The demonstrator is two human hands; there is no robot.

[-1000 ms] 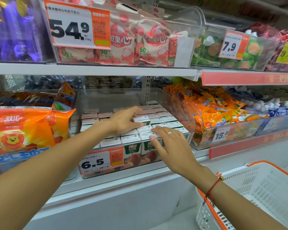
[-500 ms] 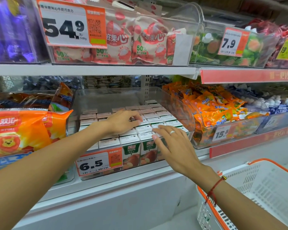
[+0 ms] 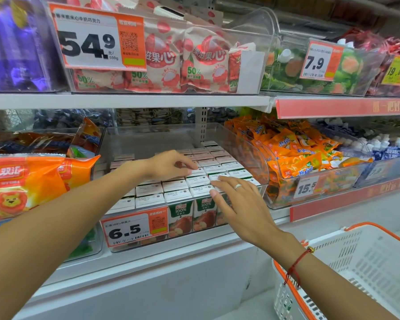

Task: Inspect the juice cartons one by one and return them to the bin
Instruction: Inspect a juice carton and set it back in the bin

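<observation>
The left hand (image 3: 169,165) curls its fingers over white carton tops, its grip unclear; the right hand (image 3: 238,202) rests flat, fingers straight, on front cartons. The juice cartons (image 3: 180,218), green-and-white with apples, fill the clear bin (image 3: 245,155) upright.

Bright, even shop light, soft shadows, glare on clear plastic, wide-angle bending and blur towards edges
</observation>
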